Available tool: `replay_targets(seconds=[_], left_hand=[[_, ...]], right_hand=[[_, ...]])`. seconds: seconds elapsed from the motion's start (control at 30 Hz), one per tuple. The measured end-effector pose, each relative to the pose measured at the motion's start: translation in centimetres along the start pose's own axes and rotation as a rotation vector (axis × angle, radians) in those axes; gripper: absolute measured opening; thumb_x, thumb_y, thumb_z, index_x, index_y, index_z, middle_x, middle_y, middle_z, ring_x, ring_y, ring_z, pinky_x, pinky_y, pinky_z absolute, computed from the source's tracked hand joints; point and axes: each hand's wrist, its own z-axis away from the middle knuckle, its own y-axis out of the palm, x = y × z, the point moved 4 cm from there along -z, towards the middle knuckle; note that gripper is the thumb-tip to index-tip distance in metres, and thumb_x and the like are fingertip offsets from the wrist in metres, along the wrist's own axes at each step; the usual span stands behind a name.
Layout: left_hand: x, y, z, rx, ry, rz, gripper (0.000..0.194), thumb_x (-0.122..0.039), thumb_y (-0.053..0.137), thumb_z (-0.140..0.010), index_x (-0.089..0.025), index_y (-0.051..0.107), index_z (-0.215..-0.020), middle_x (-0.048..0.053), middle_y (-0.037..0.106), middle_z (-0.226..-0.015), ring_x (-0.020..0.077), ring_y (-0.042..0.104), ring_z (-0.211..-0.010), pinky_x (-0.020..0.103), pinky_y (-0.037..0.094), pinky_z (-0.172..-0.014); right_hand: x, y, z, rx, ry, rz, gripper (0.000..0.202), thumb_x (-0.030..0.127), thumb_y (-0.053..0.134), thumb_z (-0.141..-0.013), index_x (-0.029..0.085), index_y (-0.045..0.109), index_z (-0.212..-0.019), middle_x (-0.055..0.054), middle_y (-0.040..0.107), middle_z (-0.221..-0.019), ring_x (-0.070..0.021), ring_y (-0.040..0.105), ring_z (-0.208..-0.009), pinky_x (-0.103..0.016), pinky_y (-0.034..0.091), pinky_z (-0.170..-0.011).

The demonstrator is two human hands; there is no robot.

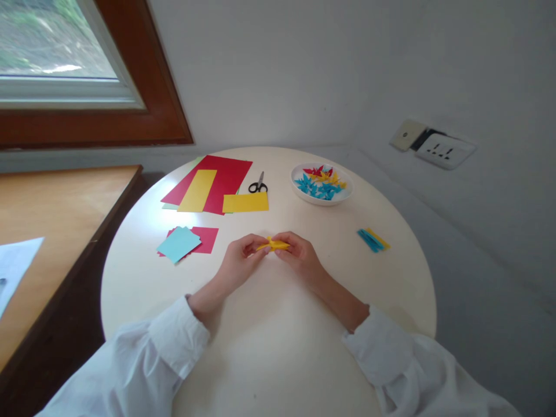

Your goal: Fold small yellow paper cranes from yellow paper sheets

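Observation:
Between my two hands, over the middle of the round table, is a small yellow folded paper piece (pixel 273 244) with pointed ends. My left hand (pixel 241 257) pinches its left end between thumb and fingers. On the opposite end, my right hand (pixel 299 255) grips it the same way. The paper's exact folded shape is partly hidden by the fingertips. Beyond my right hand, a white dish (pixel 324 201) holds several folded paper pieces in red, yellow and blue, with pointed tips.
Scissors (pixel 259 184) with black handles lie at the back, beside yellow strips (pixel 245 202) and red sheets (pixel 230 171). Light blue squares (pixel 179 244) lie on pink paper at left. Narrow blue and yellow folded strips (pixel 372 240) rest at right. A wooden desk (pixel 78 202) stands at far left.

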Motion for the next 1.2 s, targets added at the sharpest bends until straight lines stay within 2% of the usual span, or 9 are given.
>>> replay_targets(seconds=[0.2,0.3,0.47,0.6,0.83,1.2], left_hand=[[-0.52,0.13,0.07,0.015,0.054,0.022,0.017,-0.03,0.064,-0.077,-0.016,0.065,-0.088,0.007,0.07,-0.091,0.0175,0.066,-0.08,0.027,0.052,-0.07],[-0.65,0.19,0.11,0.026,0.057,0.005,0.019,-0.031,0.064,-0.077,-0.016,0.065,-0.088,0.008,0.071,-0.091,0.0183,0.066,-0.081,0.028,0.052,-0.071],[-0.66,0.25,0.26,0.047,0.07,-0.048,0.018,-0.03,0.062,-0.079,-0.016,0.065,-0.092,0.008,0.07,-0.092,0.0181,0.066,-0.082,0.028,0.052,-0.074],[-0.51,0.19,0.3,0.034,0.05,-0.047,0.018,-0.03,0.062,-0.079,-0.017,0.065,-0.092,0.007,0.07,-0.089,0.0178,0.066,-0.08,0.028,0.051,-0.072],[-0.69,-0.3,0.2,-0.032,0.016,-0.002,0.01,-0.024,0.061,-0.077,-0.017,0.065,-0.082,0.004,0.068,-0.077,0.0147,0.063,-0.07,0.024,0.048,-0.064],[-0.51,-0.22,0.17,-0.02,-0.018,-0.056,0.011,-0.026,0.061,-0.076,-0.016,0.065,-0.075,0.004,0.069,-0.073,0.0152,0.063,-0.067,0.024,0.047,-0.061]], right_hand=[[-0.05,-0.13,-0.08,-0.003,0.016,0.01,0.01,0.023,0.064,-0.064,0.02,0.062,-0.073,0.0,0.066,-0.081,-0.0167,0.062,-0.084,-0.031,0.047,-0.082],[-0.03,-0.25,-0.04,-0.005,0.024,0.005,0.01,0.025,0.065,-0.065,0.02,0.064,-0.074,-0.001,0.068,-0.084,-0.0171,0.062,-0.087,-0.032,0.047,-0.085],[-0.06,-0.33,-0.06,-0.004,0.007,0.023,0.011,0.027,0.067,-0.064,0.021,0.064,-0.073,-0.001,0.069,-0.081,-0.0178,0.063,-0.083,-0.033,0.049,-0.081],[-0.34,-0.37,-0.17,-0.026,-0.001,0.037,0.014,0.029,0.069,-0.063,0.02,0.065,-0.073,-0.003,0.07,-0.082,-0.0186,0.064,-0.082,-0.034,0.051,-0.079],[-0.42,-0.77,-0.26,-0.134,-0.065,0.076,0.012,0.028,0.069,-0.064,0.02,0.064,-0.071,-0.004,0.069,-0.079,-0.0178,0.064,-0.079,-0.033,0.052,-0.076],[-0.27,-0.53,-0.14,-0.085,-0.041,0.082,0.015,0.03,0.07,-0.064,0.019,0.065,-0.073,-0.005,0.07,-0.083,-0.0181,0.065,-0.08,-0.033,0.052,-0.077]])
